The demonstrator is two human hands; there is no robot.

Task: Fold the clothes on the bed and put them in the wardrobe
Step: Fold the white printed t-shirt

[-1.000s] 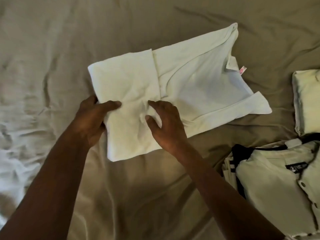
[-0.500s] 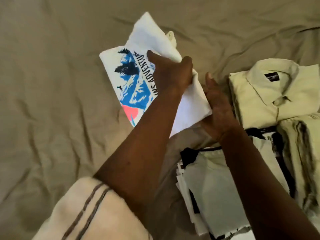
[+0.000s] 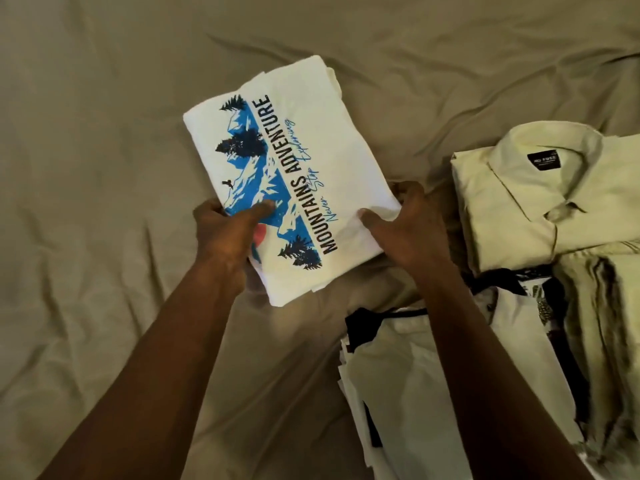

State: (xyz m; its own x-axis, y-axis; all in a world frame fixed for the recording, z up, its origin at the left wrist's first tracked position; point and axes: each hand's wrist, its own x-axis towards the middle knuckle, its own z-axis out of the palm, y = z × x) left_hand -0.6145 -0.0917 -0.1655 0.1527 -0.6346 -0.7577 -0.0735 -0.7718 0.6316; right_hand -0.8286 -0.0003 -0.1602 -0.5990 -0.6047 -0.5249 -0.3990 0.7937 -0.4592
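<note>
Left grip, right grip, both bare, forearms uncovered

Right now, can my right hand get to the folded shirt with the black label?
Probably yes. The shirt lies just right of your right hand with only sheet between, but that hand grips the printed T-shirt, so it must let go first.

Wrinkled olive bedsheet, dim light

The T-shirt is seen to be white, printed with blue mountains, black trees, black lettering and a pink-red patch. The bed sheet is coloured plain khaki. The collared shirt is tinted pale cream, its label black.
</note>
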